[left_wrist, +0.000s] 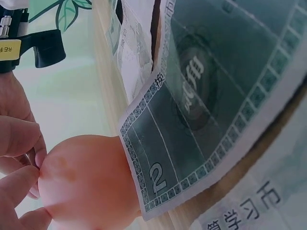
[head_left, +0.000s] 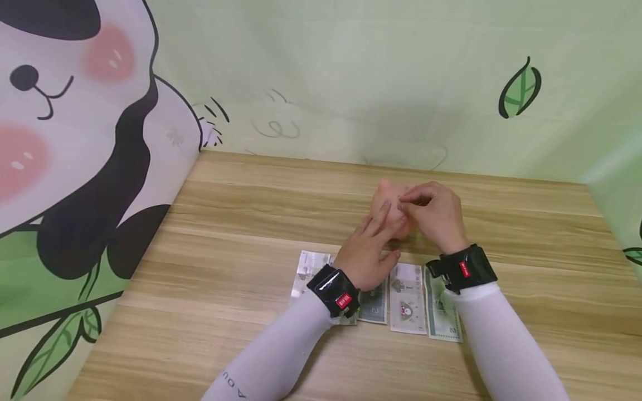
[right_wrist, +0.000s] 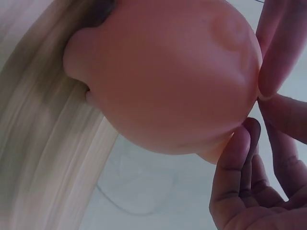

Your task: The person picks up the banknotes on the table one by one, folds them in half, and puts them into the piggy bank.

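Observation:
A rounded pink piggy bank (head_left: 386, 196) stands on the table, and its smooth side fills much of the right wrist view (right_wrist: 168, 81). My left hand (head_left: 365, 253) rests against its near side with the fingers extended. At the top of the bank, my right hand (head_left: 437, 214) pinches a small thin coin (left_wrist: 31, 156), mostly hidden by the fingertips. Below my hands lie several paper play notes in a row, among them a white one (head_left: 406, 312) and a green one (head_left: 445, 320). A dark green note (left_wrist: 201, 96) looms large in the left wrist view.
The wood-grain table (head_left: 225, 234) runs back to a pale green cloth wall (head_left: 351, 72). A panda print (head_left: 90, 139) covers the left wall. Another white note (head_left: 312, 264) lies partly under my left forearm.

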The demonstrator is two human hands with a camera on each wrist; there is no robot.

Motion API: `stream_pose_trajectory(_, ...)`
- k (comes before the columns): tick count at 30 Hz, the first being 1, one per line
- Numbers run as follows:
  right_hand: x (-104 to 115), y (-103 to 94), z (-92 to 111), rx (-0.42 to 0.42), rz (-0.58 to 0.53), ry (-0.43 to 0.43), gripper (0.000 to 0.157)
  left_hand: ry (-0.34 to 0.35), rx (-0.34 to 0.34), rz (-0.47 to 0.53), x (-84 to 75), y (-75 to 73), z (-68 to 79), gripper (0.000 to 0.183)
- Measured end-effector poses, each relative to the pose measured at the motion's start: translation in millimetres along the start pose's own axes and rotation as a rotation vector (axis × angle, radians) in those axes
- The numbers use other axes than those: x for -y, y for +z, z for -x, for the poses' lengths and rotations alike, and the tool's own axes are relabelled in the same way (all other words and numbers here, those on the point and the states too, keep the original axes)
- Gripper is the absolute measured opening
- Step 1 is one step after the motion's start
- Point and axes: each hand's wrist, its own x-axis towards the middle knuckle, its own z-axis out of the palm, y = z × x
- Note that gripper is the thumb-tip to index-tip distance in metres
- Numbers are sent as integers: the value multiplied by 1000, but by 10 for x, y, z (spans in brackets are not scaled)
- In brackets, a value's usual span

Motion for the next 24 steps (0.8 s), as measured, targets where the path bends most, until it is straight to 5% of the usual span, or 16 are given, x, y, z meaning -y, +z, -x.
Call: stream_pose_trajectory(24, 5, 26, 66, 45, 11, -3, 14, 12, -3, -9, 4, -3, 2, 66)
